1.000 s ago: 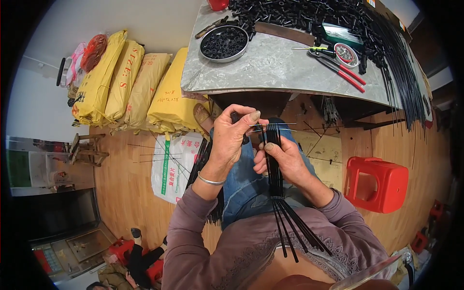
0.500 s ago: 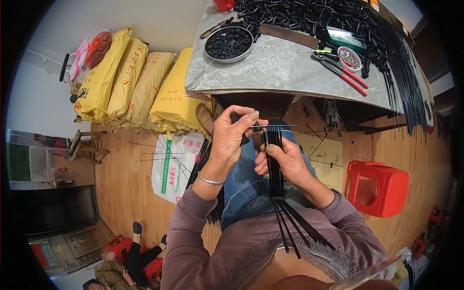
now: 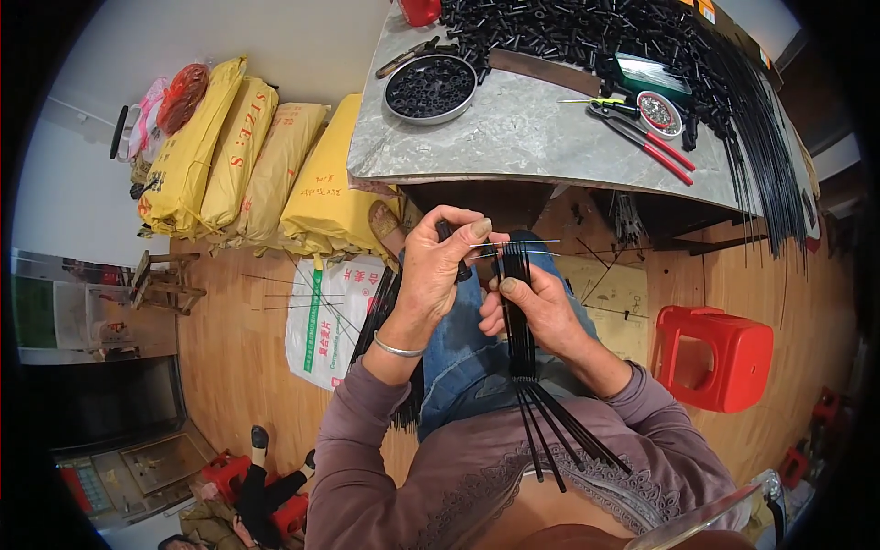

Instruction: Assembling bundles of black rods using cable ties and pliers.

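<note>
My right hand (image 3: pixel 543 307) is closed round a bundle of slim black rods (image 3: pixel 522 344) that look like umbrella ribs. The rods fan apart below the hand, their lower ends hanging over my shirt. Across their upper ends run two thin wires (image 3: pixel 541 242), reaching towards my left fingertips. My left hand (image 3: pixel 431 268) is closed, thumb against forefinger at the wires, with a black cylindrical part (image 3: pixel 446 231) held in its palm. The fingers partly hide what the pinch grips. More black rods (image 3: pixel 380 302) lie beside my left thigh.
Ahead stands a grey marbled table (image 3: pixel 541 147) bearing black tubular pieces (image 3: pixel 550 37), a bowl of black rings (image 3: pixel 431 89), red-handled pliers (image 3: pixel 646 147) and long black rods (image 3: pixel 770 156). A red stool (image 3: pixel 715 357) is at right; yellow sacks (image 3: pixel 243 147) at left. Another person (image 3: pixel 261 490) sits lower left.
The rods' upper ends have spread slightly apart along the wires. Both hands keep their hold and have hardly moved; the whole view has shifted a little.
</note>
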Action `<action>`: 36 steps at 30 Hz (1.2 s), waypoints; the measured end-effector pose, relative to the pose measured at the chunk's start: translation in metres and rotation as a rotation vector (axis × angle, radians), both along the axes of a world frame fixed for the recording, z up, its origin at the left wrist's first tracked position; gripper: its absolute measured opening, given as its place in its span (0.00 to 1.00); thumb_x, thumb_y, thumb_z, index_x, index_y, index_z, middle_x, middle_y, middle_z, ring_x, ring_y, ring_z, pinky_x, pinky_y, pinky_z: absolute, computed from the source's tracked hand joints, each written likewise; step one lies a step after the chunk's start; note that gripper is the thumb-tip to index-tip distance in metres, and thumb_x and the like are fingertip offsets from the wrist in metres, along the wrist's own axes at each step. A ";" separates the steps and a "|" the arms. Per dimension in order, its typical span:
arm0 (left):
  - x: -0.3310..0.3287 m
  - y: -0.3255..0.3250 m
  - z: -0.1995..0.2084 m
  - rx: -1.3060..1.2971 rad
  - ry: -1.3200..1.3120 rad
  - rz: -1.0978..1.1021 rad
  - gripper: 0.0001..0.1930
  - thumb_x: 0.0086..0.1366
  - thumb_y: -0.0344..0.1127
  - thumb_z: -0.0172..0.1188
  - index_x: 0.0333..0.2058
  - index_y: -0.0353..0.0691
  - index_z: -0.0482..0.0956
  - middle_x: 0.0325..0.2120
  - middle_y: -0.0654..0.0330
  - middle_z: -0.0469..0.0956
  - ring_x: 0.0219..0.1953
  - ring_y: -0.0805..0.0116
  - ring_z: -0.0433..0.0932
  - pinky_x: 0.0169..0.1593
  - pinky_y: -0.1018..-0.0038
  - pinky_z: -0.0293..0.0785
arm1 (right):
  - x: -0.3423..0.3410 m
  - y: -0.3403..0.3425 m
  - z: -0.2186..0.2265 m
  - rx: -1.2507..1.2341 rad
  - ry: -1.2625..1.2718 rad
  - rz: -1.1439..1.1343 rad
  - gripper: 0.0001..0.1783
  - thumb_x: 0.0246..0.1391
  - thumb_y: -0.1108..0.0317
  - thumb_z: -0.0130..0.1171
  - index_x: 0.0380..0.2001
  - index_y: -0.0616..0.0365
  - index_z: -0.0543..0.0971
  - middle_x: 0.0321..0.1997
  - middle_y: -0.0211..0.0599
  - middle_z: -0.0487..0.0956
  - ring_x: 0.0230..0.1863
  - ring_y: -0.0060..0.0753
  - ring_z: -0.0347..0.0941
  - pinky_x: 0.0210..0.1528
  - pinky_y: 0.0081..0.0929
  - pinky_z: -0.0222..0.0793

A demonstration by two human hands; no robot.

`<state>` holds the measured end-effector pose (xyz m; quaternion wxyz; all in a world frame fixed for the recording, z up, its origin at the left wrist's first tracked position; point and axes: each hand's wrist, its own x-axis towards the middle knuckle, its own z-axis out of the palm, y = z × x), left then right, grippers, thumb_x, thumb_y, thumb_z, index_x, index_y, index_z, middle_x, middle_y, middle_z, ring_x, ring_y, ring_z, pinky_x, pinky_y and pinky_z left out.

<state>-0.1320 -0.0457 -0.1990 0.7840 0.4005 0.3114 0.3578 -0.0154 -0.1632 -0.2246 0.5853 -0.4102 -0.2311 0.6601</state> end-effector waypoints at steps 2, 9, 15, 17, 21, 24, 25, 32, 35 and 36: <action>-0.001 0.002 -0.003 -0.013 -0.014 -0.004 0.08 0.60 0.29 0.63 0.35 0.36 0.74 0.28 0.60 0.78 0.35 0.65 0.82 0.28 0.83 0.68 | 0.000 0.000 0.001 -0.011 0.008 0.005 0.15 0.64 0.62 0.48 0.43 0.66 0.69 0.29 0.45 0.77 0.27 0.36 0.79 0.30 0.28 0.78; -0.004 -0.001 0.005 0.046 0.024 -0.028 0.07 0.60 0.29 0.63 0.34 0.39 0.74 0.30 0.60 0.77 0.35 0.62 0.82 0.33 0.77 0.75 | 0.000 -0.001 -0.004 0.011 -0.004 0.021 0.15 0.64 0.61 0.49 0.43 0.65 0.69 0.28 0.42 0.77 0.24 0.33 0.78 0.26 0.26 0.77; -0.005 -0.006 0.012 0.047 0.104 -0.017 0.07 0.60 0.30 0.63 0.34 0.39 0.74 0.28 0.60 0.77 0.34 0.62 0.82 0.38 0.73 0.77 | -0.004 -0.004 0.003 0.052 -0.060 -0.023 0.16 0.64 0.62 0.48 0.46 0.65 0.67 0.28 0.40 0.76 0.25 0.31 0.77 0.27 0.24 0.75; -0.007 -0.004 0.011 0.025 0.062 -0.038 0.07 0.60 0.30 0.63 0.34 0.38 0.74 0.29 0.58 0.77 0.36 0.61 0.82 0.42 0.70 0.78 | -0.004 -0.003 0.006 0.061 -0.059 -0.008 0.16 0.64 0.63 0.48 0.47 0.64 0.66 0.29 0.41 0.76 0.25 0.30 0.77 0.28 0.24 0.76; -0.003 -0.003 0.010 0.060 -0.002 -0.061 0.06 0.61 0.30 0.62 0.35 0.37 0.74 0.30 0.59 0.78 0.38 0.66 0.81 0.38 0.75 0.77 | -0.001 -0.005 0.005 0.088 -0.018 0.000 0.16 0.64 0.63 0.49 0.48 0.64 0.67 0.29 0.41 0.77 0.25 0.30 0.77 0.28 0.24 0.75; -0.004 -0.001 0.012 0.070 0.022 -0.118 0.09 0.63 0.33 0.61 0.38 0.34 0.74 0.30 0.57 0.78 0.39 0.65 0.81 0.43 0.71 0.78 | -0.001 -0.006 0.003 0.101 -0.035 -0.003 0.15 0.64 0.65 0.49 0.48 0.64 0.67 0.29 0.40 0.77 0.25 0.29 0.77 0.28 0.24 0.75; -0.001 -0.003 0.016 0.052 0.084 -0.045 0.12 0.65 0.36 0.59 0.40 0.33 0.74 0.30 0.57 0.78 0.36 0.67 0.81 0.39 0.74 0.78 | -0.001 -0.007 0.002 0.097 -0.023 -0.018 0.14 0.64 0.65 0.48 0.47 0.64 0.67 0.29 0.40 0.77 0.25 0.28 0.77 0.28 0.24 0.75; -0.020 -0.024 0.006 0.156 0.315 -0.133 0.15 0.65 0.31 0.57 0.49 0.31 0.74 0.28 0.61 0.74 0.21 0.80 0.71 0.20 0.86 0.66 | 0.000 -0.008 -0.002 0.071 -0.023 -0.049 0.13 0.64 0.65 0.48 0.46 0.64 0.70 0.28 0.36 0.77 0.24 0.25 0.75 0.26 0.21 0.74; -0.011 -0.035 0.006 0.194 0.343 -0.084 0.15 0.58 0.26 0.63 0.44 0.32 0.76 0.26 0.62 0.74 0.20 0.81 0.70 0.20 0.86 0.65 | 0.000 -0.009 -0.001 0.120 -0.052 -0.063 0.13 0.64 0.65 0.48 0.45 0.64 0.70 0.28 0.34 0.76 0.23 0.22 0.74 0.25 0.19 0.73; -0.009 -0.036 0.005 0.186 0.304 -0.067 0.13 0.59 0.26 0.63 0.43 0.32 0.76 0.24 0.63 0.73 0.20 0.81 0.70 0.21 0.85 0.65 | 0.000 -0.009 -0.001 0.120 -0.049 -0.069 0.13 0.64 0.65 0.48 0.45 0.64 0.70 0.28 0.34 0.76 0.23 0.22 0.74 0.25 0.19 0.73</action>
